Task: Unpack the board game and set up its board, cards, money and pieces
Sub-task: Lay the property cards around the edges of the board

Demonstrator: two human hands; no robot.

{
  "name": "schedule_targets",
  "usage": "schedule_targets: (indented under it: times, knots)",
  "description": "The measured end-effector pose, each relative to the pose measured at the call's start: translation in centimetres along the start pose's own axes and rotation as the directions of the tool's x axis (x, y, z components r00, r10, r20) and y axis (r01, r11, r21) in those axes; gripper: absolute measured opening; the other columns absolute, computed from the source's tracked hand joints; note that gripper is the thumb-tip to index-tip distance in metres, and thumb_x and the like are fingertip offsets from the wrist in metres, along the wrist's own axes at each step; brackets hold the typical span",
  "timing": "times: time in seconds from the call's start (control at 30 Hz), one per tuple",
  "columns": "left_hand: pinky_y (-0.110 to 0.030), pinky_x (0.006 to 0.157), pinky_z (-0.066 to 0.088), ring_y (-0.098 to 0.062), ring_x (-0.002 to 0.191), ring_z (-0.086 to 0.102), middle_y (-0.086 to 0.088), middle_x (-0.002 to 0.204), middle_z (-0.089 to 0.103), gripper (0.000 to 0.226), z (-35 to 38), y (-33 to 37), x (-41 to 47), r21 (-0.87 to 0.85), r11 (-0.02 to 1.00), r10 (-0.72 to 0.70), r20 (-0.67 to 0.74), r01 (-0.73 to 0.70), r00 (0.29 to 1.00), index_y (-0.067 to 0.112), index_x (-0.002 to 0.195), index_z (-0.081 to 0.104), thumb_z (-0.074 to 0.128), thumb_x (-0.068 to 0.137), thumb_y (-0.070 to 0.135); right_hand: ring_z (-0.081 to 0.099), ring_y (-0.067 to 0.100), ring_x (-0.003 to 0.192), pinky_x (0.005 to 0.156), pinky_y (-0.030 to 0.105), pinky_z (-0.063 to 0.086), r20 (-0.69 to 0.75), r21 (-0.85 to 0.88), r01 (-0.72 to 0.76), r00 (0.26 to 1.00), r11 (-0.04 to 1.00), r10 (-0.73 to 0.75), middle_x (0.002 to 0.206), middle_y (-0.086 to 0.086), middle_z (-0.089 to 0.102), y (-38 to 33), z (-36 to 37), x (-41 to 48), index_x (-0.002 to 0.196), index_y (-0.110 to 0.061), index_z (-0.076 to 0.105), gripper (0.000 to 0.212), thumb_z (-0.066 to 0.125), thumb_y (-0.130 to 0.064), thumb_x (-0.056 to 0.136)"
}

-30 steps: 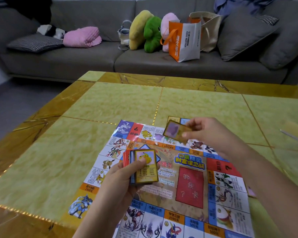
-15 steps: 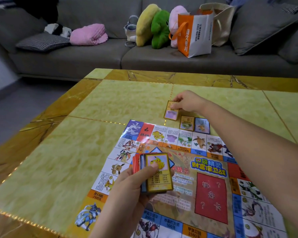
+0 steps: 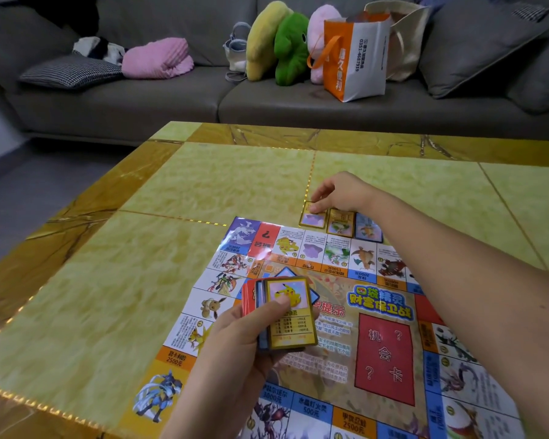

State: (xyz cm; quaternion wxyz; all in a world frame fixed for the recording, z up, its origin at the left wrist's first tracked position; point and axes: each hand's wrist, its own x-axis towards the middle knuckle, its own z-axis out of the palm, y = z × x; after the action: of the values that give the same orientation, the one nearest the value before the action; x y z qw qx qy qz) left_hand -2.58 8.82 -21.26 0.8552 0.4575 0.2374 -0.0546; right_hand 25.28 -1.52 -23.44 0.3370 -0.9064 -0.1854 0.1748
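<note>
Head view. Reaches forward with the right hand, fingers curled down, and pinches the far edge of a purple card lying flat on the table. Just right of that hand, below the wrist, a green card and then a blue card in the same row (the blue one partly hidden by the forearm), all just beyond the far edge of the board. Holds a deck in the left hand, nearer the body and above the board's middle: thumb pressed across the yellow-framed top card, fingers wrapped underneath, red and blue cards fanned out leftward behind it. Beyond the right hand, well apart, a grey sofa with plush toys and an orange-and-white bag.
</note>
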Motion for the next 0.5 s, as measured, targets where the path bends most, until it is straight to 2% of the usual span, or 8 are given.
schedule_targets:
  times: [0.23,0.37,0.5]
  knots:
    - [-0.031,0.054,0.058,-0.036,0.079,0.07,-0.026,0.097,0.07,0.051,-0.68,-0.21,0.5,0.0,1.0,0.002,-0.035,-0.002,0.999,-0.005,0.111,0.06,0.068,0.063,0.012,0.055,0.005,0.078,0.063,0.018,0.042,-0.005,0.032,0.016,1.0,0.999,-0.016,0.084,-0.007,0.062,0.63,0.02,-0.42,0.095,-0.016,0.07,0.023,0.08,-0.019,0.074]
    - [-0.03,0.055,0.058,-0.036,0.08,0.069,-0.027,0.099,0.07,0.05,-0.75,-0.34,0.61,0.007,1.0,-0.002,-0.036,0.002,0.999,-0.004,0.11,0.061,0.068,0.064,0.013,0.055,0.007,0.08,0.063,0.018,0.041,-0.002,0.031,0.019,1.0,0.999,-0.019,0.085,-0.007,0.061,0.77,0.02,-0.34,0.095,-0.018,0.069,0.023,0.079,-0.02,0.074]
    - [-0.031,0.056,0.059,-0.039,0.087,0.068,-0.026,0.1,0.07,0.05,-0.82,-0.34,0.72,0.001,1.0,-0.006,-0.044,0.006,0.999,-0.004,0.11,0.061,0.069,0.065,0.014,0.056,0.012,0.089,0.067,0.021,0.042,-0.005,0.03,0.014,1.0,0.999,-0.014,0.086,-0.009,0.06,0.62,0.04,-0.58,0.098,-0.018,0.068,0.025,0.078,-0.023,0.076]
